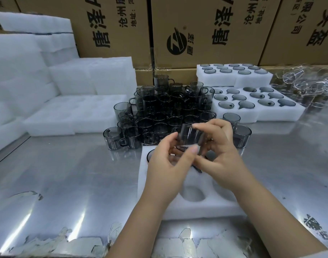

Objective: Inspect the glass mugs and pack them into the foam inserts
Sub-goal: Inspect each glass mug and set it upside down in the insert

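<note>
Both hands hold one smoky grey glass mug tilted on its side above a white foam insert. My left hand grips its near rim from below. My right hand holds its far side and top edge. The insert lies on the steel table right in front of me; an empty round pocket shows near its front, and a mug's dark rim sits in its far left pocket. My hands hide the other pockets. A dense pile of grey mugs stands just behind the insert.
Two filled foam inserts are stacked at the back right, with clear glassware beside them. Empty white foam blocks are piled at the left. Cardboard boxes form a wall behind. Two loose mugs stand right of my hands.
</note>
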